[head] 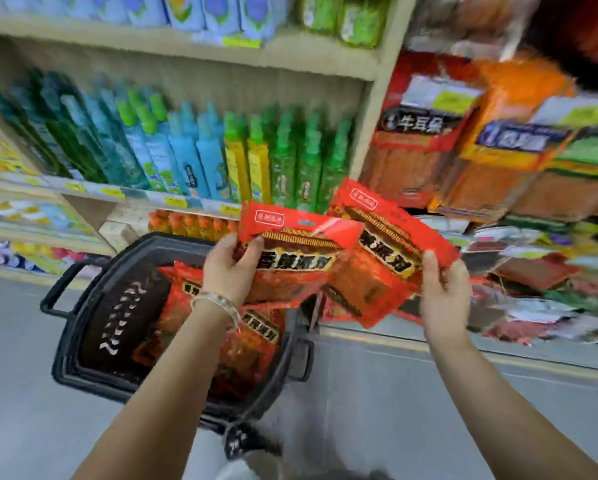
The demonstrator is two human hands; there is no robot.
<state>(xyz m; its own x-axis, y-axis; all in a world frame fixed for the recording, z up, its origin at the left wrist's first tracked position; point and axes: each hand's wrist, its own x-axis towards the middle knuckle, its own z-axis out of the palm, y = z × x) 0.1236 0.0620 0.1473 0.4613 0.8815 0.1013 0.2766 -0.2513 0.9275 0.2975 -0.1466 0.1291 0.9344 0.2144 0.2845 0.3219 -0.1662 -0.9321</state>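
Pale wooden shelving (117, 43) spans ten to one o'clock, stocked with blue and green plastic bottles (193, 154); smooth grey floor (13, 375) at seven o'clock.

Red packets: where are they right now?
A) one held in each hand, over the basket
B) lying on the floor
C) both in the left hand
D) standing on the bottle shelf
A: the left hand grips one red packet and the right hand grips a second red packet, both above the dark basket, where more packets lie.
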